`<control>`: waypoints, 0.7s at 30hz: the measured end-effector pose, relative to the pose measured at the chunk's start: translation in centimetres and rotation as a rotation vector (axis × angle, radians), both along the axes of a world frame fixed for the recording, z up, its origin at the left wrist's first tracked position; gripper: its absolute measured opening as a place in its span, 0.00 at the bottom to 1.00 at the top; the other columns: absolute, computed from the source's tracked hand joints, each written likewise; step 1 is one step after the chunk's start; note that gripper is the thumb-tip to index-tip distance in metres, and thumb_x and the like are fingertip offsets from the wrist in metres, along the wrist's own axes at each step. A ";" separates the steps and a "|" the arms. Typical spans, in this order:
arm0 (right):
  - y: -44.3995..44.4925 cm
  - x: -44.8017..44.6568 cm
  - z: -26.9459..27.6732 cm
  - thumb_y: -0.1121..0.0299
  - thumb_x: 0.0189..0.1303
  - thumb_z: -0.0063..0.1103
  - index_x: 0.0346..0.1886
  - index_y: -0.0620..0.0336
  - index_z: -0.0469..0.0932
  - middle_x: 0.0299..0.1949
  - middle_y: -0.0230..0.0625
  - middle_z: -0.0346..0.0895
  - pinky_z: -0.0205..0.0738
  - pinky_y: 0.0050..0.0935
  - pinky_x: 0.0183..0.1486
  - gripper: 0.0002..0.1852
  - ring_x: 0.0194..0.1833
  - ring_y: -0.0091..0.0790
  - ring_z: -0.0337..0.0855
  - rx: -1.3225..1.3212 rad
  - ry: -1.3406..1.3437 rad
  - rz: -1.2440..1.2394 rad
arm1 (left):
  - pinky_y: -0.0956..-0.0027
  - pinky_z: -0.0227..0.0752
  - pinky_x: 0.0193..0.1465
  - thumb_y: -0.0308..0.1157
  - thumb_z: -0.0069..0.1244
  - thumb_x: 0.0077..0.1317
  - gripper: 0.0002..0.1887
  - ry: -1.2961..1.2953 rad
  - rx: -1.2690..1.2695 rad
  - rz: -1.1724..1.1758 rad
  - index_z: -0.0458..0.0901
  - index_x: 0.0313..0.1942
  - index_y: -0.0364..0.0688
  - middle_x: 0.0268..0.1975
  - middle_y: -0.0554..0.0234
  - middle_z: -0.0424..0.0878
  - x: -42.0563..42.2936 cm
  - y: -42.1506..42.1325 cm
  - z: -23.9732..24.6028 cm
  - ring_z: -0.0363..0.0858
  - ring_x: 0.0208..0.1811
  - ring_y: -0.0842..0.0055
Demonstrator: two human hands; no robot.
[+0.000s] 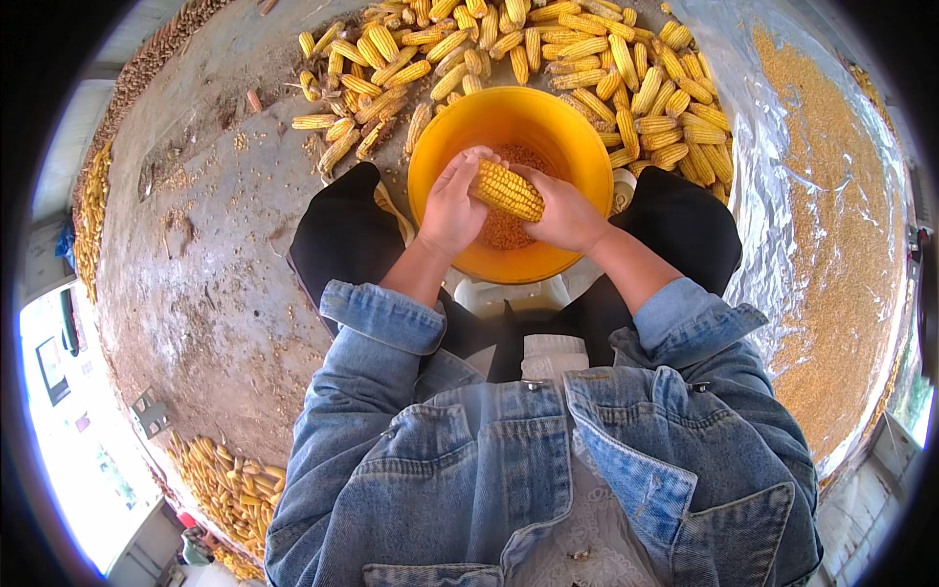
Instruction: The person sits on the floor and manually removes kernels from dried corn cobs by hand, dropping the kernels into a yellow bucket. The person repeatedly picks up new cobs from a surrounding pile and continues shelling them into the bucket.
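Observation:
Between my hands is a yellow ear of corn (510,192), tilted down towards the right, its rows of kernels facing up. My left hand (458,198) grips its upper left end, and my right hand (563,209) wraps the lower right end. Both hands are over a yellow plastic bucket (587,165) that stands between my knees. Loose orange kernels (506,229) cover the bucket's bottom; my hands and the ear hide part of them.
Husked corn ears (653,103) lie heaped beyond the bucket. At right, grain (829,293) is spread on a silvery plastic sheet (759,198). Kernels and debris dot the concrete floor (242,293) at left. Another corn pile (231,488) lies at lower left, near a grey block (150,414) with holes.

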State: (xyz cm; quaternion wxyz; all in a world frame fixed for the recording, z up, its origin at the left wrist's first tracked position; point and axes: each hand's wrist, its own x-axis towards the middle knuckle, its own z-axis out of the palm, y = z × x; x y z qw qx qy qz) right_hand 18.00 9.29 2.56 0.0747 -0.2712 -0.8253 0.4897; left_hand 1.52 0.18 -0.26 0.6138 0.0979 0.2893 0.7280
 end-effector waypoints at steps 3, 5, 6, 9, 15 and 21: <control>0.0 0.1 -0.1 0.70 0.48 0.61 0.65 0.57 0.67 0.51 0.53 0.79 0.72 0.42 0.56 0.35 0.54 0.54 0.79 -0.002 -0.017 0.006 | 0.63 0.68 0.63 0.31 0.39 0.75 0.12 0.009 0.003 -0.001 0.75 0.52 0.37 0.47 0.61 0.79 0.0 -0.1 -0.3 0.76 0.55 0.69; 0.0 0.1 0.0 0.70 0.48 0.61 0.64 0.57 0.67 0.50 0.53 0.79 0.72 0.42 0.56 0.35 0.54 0.54 0.79 -0.005 -0.010 0.004 | 0.63 0.67 0.63 0.32 0.39 0.75 0.12 0.030 -0.008 0.003 0.74 0.53 0.37 0.49 0.60 0.79 0.0 -0.2 -0.3 0.76 0.56 0.69; 0.0 0.1 0.0 0.70 0.48 0.61 0.64 0.57 0.67 0.50 0.53 0.79 0.72 0.42 0.56 0.35 0.53 0.54 0.79 -0.011 -0.008 0.000 | 0.63 0.67 0.63 0.32 0.39 0.75 0.13 0.040 0.004 -0.005 0.74 0.53 0.37 0.49 0.59 0.78 0.0 -0.2 -0.1 0.75 0.56 0.69; 0.0 0.1 0.1 0.70 0.48 0.61 0.64 0.57 0.67 0.50 0.53 0.79 0.73 0.42 0.56 0.35 0.53 0.55 0.79 -0.017 -0.022 -0.013 | 0.62 0.67 0.64 0.34 0.39 0.76 0.14 0.053 0.013 -0.021 0.72 0.55 0.36 0.51 0.58 0.77 -0.1 -0.2 0.5 0.74 0.57 0.68; 0.0 -0.2 0.1 0.70 0.49 0.62 0.63 0.57 0.67 0.50 0.54 0.79 0.73 0.43 0.54 0.33 0.52 0.55 0.79 0.085 -0.033 -0.011 | 0.63 0.67 0.63 0.35 0.38 0.77 0.15 0.115 -0.098 -0.006 0.71 0.56 0.37 0.51 0.58 0.76 0.3 -0.1 0.5 0.74 0.58 0.68; 0.2 -0.1 0.0 0.72 0.48 0.64 0.63 0.56 0.68 0.51 0.52 0.79 0.73 0.43 0.54 0.34 0.54 0.55 0.78 0.014 -0.098 -0.013 | 0.58 0.64 0.66 0.32 0.35 0.77 0.13 0.185 -0.133 -0.017 0.72 0.55 0.37 0.52 0.56 0.76 0.3 0.0 0.3 0.73 0.59 0.65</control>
